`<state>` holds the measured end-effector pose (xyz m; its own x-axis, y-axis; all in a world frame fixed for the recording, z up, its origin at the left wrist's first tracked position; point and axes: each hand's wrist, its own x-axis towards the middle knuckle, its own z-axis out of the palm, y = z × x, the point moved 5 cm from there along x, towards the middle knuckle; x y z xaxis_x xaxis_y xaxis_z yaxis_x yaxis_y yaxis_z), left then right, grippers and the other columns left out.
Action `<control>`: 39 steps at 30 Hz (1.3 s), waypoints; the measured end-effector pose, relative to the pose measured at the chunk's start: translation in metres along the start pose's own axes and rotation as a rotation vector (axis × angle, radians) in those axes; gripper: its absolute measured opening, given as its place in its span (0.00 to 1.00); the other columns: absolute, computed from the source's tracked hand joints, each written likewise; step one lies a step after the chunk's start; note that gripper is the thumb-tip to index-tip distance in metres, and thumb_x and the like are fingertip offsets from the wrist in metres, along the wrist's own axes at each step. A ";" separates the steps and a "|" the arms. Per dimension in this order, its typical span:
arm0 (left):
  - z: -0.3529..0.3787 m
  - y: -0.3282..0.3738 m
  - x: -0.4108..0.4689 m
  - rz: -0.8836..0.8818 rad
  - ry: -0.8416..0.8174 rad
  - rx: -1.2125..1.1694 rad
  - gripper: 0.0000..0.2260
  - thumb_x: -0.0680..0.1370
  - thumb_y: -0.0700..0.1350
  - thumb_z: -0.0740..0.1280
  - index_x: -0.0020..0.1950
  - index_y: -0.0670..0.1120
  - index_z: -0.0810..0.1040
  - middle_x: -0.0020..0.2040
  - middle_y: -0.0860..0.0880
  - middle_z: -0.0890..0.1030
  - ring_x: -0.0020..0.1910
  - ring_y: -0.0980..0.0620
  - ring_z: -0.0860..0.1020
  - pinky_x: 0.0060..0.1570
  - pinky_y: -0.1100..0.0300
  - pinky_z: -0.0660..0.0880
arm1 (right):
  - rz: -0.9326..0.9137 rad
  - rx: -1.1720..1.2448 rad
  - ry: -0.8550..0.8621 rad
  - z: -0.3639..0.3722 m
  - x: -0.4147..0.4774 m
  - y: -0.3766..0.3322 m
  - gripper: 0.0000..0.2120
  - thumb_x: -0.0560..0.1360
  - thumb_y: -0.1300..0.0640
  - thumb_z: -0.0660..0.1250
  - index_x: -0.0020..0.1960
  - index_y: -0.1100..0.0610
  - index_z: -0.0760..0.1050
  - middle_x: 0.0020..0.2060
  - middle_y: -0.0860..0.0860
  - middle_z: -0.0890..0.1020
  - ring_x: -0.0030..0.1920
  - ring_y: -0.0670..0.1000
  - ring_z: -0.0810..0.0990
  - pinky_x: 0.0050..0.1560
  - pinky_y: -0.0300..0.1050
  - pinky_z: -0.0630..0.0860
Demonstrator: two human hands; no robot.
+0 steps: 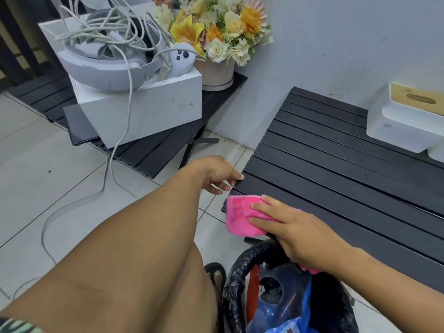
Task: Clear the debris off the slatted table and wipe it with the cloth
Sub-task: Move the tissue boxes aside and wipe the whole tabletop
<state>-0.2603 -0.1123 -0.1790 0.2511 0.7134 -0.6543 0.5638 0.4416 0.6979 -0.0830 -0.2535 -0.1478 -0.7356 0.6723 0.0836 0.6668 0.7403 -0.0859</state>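
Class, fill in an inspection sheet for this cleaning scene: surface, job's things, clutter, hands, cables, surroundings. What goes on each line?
Surface: black slatted table; no debris seen on the visible slats.
Job's things: pink cloth on the table's near left corner, hanging over the edge.
Clutter: white containers on the table's far right; bin bag with rubbish below the near edge.
Hands: right hand lies flat on the cloth, fingers straight; left hand is at the table's left edge, fingers curled, and whether it holds anything cannot be told.
Cables: grey cable runs from the box down to the floor.
Surroundings: the box holds a headset; flowers stand behind it; tiled floor.
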 end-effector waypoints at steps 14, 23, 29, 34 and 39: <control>0.001 0.002 -0.004 -0.013 -0.013 0.016 0.06 0.78 0.46 0.69 0.51 0.45 0.82 0.40 0.50 0.79 0.35 0.52 0.74 0.40 0.57 0.77 | 0.081 0.051 0.033 0.012 0.040 0.003 0.26 0.75 0.56 0.51 0.69 0.49 0.73 0.72 0.46 0.69 0.75 0.51 0.64 0.60 0.52 0.77; 0.002 0.000 -0.001 -0.022 -0.006 -0.002 0.03 0.77 0.46 0.70 0.45 0.47 0.79 0.35 0.51 0.78 0.33 0.53 0.76 0.39 0.58 0.75 | 0.022 0.049 -0.047 -0.005 -0.030 0.026 0.27 0.75 0.59 0.54 0.71 0.45 0.71 0.75 0.41 0.64 0.77 0.45 0.57 0.63 0.41 0.72; 0.002 0.003 -0.006 -0.013 0.015 0.003 0.04 0.78 0.45 0.69 0.50 0.46 0.80 0.38 0.50 0.78 0.33 0.53 0.75 0.39 0.58 0.75 | 0.226 0.036 0.075 0.000 0.010 0.031 0.25 0.74 0.56 0.50 0.67 0.47 0.75 0.72 0.45 0.70 0.72 0.50 0.69 0.44 0.50 0.83; 0.003 0.003 -0.006 -0.004 0.004 0.023 0.05 0.78 0.45 0.69 0.51 0.45 0.82 0.41 0.49 0.80 0.36 0.52 0.76 0.39 0.58 0.75 | 0.151 0.063 0.067 0.010 0.034 0.008 0.25 0.75 0.56 0.51 0.68 0.49 0.74 0.72 0.46 0.70 0.74 0.51 0.65 0.54 0.55 0.80; 0.003 0.002 -0.002 -0.003 0.027 0.006 0.04 0.78 0.45 0.69 0.44 0.47 0.78 0.36 0.50 0.77 0.30 0.54 0.75 0.35 0.60 0.73 | 0.001 0.099 0.002 0.008 -0.005 0.004 0.24 0.77 0.59 0.54 0.71 0.50 0.72 0.74 0.45 0.67 0.76 0.49 0.59 0.66 0.52 0.72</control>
<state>-0.2576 -0.1147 -0.1768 0.2287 0.7264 -0.6481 0.5689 0.4405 0.6945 -0.0776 -0.2539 -0.1561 -0.7344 0.6733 0.0854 0.6527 0.7351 -0.1833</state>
